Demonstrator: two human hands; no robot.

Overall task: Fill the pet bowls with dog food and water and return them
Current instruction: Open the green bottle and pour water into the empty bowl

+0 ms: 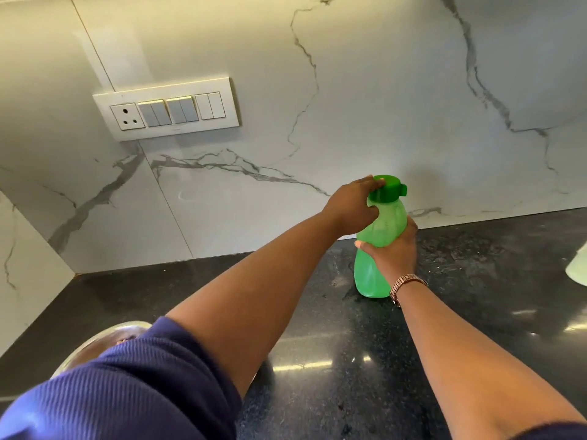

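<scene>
Green plastic bottle [371, 274] stands upright on the dark speckled bench [333, 360], near the marble wall [349, 106]. The right hand [392, 254] has its fingers wrapped around the bottle's middle, a watch [405, 285] on that wrist. The left hand [352, 204] curls its fingers around the darker green cap [389, 188]. A metal bowl [95, 347] sits at lower left, mostly hidden by the blue sleeve [127, 392]. A switch panel [166, 108] is on the wall.

Green water bottle [378, 230] upright on black counter [476, 312]; cap [389, 188] on
</scene>
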